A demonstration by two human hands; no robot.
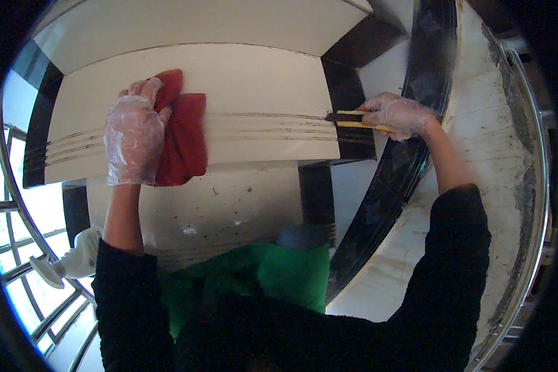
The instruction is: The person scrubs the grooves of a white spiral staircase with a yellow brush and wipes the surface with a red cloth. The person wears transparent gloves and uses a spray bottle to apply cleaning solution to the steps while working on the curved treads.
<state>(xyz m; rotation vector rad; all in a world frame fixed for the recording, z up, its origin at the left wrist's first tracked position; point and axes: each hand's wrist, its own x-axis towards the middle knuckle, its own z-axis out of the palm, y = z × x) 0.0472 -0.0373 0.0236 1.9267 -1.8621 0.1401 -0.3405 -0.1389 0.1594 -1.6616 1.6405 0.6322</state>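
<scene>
My left hand, in a clear plastic glove, holds a red cloth against a cream stair tread. Dark grooves run along the tread on both sides of the cloth. At the tread's right end my right hand, gloved the same way, grips a small brush-like tool with yellowish bristle-like edges and a dark middle. Its tip rests at the grooves, where the cream tread meets the black border. The palm side of each hand is hidden.
A lower step with specks lies under the tread. On the left are a metal railing and a white spray bottle, partly behind my sleeve. Black skirting and a metal rail run along the right. Something green is close to my body.
</scene>
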